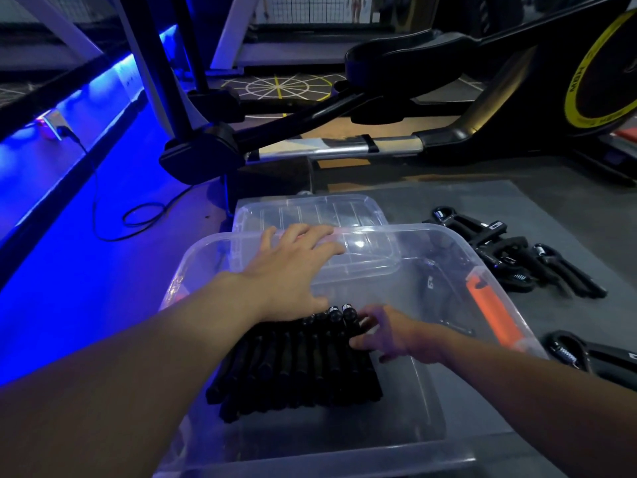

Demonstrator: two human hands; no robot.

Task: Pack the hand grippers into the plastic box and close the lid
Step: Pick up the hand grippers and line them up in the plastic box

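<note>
Two hands, mid-pack.
Left hand [293,267] flat at plastic box [448,232] rim; right hand [393,334], fingers straight, presses packed hand grippers [300,363]. Next: loose grippers [517,257], 2 o'clock.

Black hand grippers [296,360] in open plastic box [396,439]

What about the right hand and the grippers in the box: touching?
Touching. In the head view the right hand lays its fingers against the side of the row of grippers inside the box.
</note>
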